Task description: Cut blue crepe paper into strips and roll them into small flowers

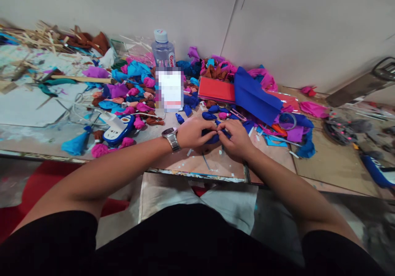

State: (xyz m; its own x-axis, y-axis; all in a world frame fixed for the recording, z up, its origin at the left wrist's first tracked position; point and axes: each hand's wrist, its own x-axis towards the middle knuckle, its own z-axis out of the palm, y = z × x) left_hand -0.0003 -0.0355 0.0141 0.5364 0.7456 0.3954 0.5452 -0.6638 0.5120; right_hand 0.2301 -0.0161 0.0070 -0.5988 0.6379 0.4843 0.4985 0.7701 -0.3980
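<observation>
My left hand [196, 131], with a metal watch [171, 138] on its wrist, is closed near the front of the table. Close against it, fingertips nearly touching, is my right hand [236, 139], also closed. Between them the fingers pinch a small piece of dark blue cloth [212, 140], partly hidden by the hands. Just behind lie dark blue bundles [209, 115] and a pair of pink-handled scissors [238, 113]. A larger dark blue sheet [257, 97] drapes over a stack of red sheets [217, 89].
A clear bottle [164, 54] stands at the back, beside a blurred-out white patch. Pink, blue and brown bundles [142, 107] crowd the left. A blue-and-white power strip [119, 131] lies with its cord nearby. A tape roll [287, 121] is on the right.
</observation>
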